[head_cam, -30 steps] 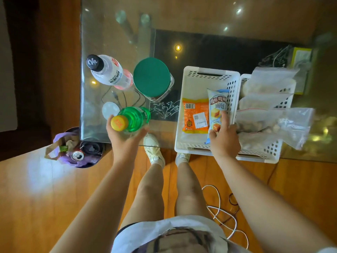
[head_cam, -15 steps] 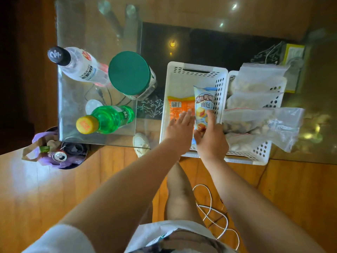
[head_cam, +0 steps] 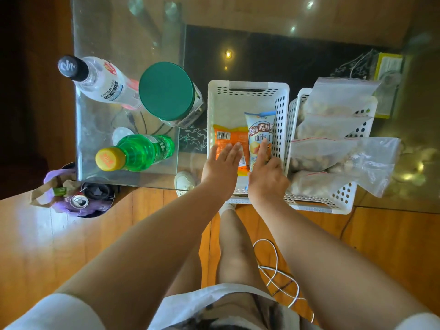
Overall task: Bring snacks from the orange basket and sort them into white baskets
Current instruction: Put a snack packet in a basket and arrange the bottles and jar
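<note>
While both hands reach into the left white basket (head_cam: 247, 91), the work looks like tidying what already lies there rather than fetching more. The left hand (head_cam: 222, 166) lies flat with its fingers (head_cam: 229, 151) straight and slightly spread on the orange packet (head_cam: 228, 138), which lies on the basket floor; a flat press like that probably keeps the packet from sliding or riding up while its neighbour is adjusted. The right hand (head_cam: 266, 172) has its forefinger stretched along the front of the blue-and-white bread snack (head_cam: 260, 136), with the other fingers curled at the packet's lower end; whether they truly pinch it or merely rest against it I cannot tell. That snack stands on end, leaning against the perforated right wall, likely so it takes little room and shows its label. Just beside it, touching wall to wall, the right white basket (head_cam: 352, 201) is heaped with clear zip bags (head_cam: 342, 148) of pale snacks, one spilling over its rim. Both baskets sit at the near edge of the glass table (head_cam: 123, 27). To the left stand a green bottle (head_cam: 140, 153), a clear bottle with a black cap (head_cam: 100, 79) and a jar with a green lid (head_cam: 169, 91), well apart from the sorting. No orange basket appears in view, so the source must be elsewhere.
</note>
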